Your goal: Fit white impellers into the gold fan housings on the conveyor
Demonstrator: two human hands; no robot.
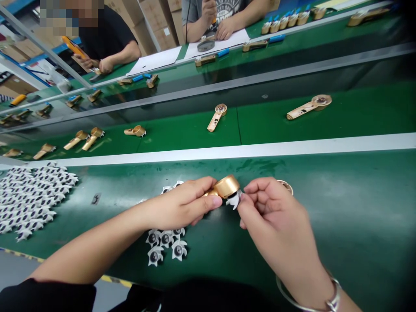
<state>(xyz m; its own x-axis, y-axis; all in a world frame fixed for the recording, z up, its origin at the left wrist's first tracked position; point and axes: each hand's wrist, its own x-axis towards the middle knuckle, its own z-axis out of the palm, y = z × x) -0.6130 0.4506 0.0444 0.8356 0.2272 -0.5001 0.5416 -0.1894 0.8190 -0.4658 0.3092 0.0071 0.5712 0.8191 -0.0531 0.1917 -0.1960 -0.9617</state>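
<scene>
My left hand [182, 203] is closed around the handle of a gold handheld-fan housing [227, 186], its round head pointing right. Against the underside of that head sits a white fan blade [233, 201], pinched at its edge by the thumb and fingers of my right hand [273, 216]. Whether the blade is seated in the head or only touching it, I cannot tell. Below my left forearm several white fan blades [166, 239] lie on the green table, and more are partly hidden behind the hand. Behind my right hand shows the rim of another gold housing [286, 187].
Many white fan blades [32, 195] cover the table's left side. Beyond a white rail [208, 155], a green conveyor belt [182, 130] carries several gold housings [217, 118]. Across it, two people sit with tools at a bench [156, 60] bearing gold parts with blue pieces.
</scene>
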